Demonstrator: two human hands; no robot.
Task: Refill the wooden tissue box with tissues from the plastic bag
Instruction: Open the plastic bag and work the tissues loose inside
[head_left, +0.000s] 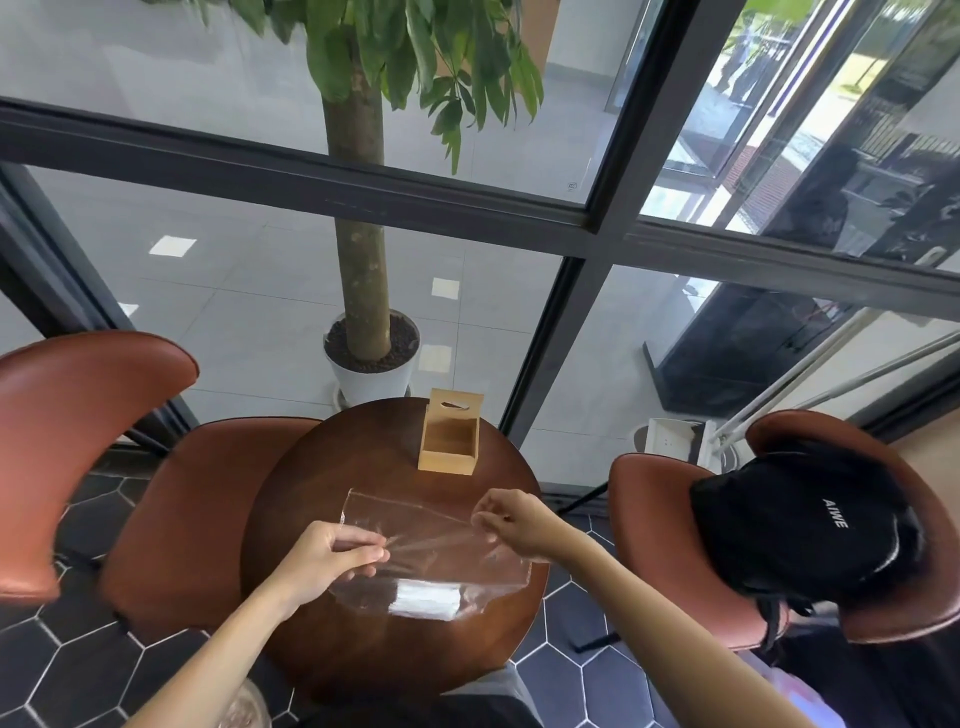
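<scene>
A clear plastic bag (415, 525) lies on the round dark wooden table (363, 649), with a white stack of tissues (426, 600) inside its near end. My left hand (332, 558) pinches the bag's left side. My right hand (511, 522) pinches its right upper edge, and the film is stretched taut between both hands. The wooden tissue box (449, 441) stands at the table's far edge, open and empty inside, its slotted lid (456, 405) tilted up behind it.
Brown leather chairs stand left (171, 519) and right (670, 545); a black backpack (800, 519) sits on the right one. A potted tree (371, 364) stands beyond the glass wall behind the table. Dark hexagon tiles cover the floor.
</scene>
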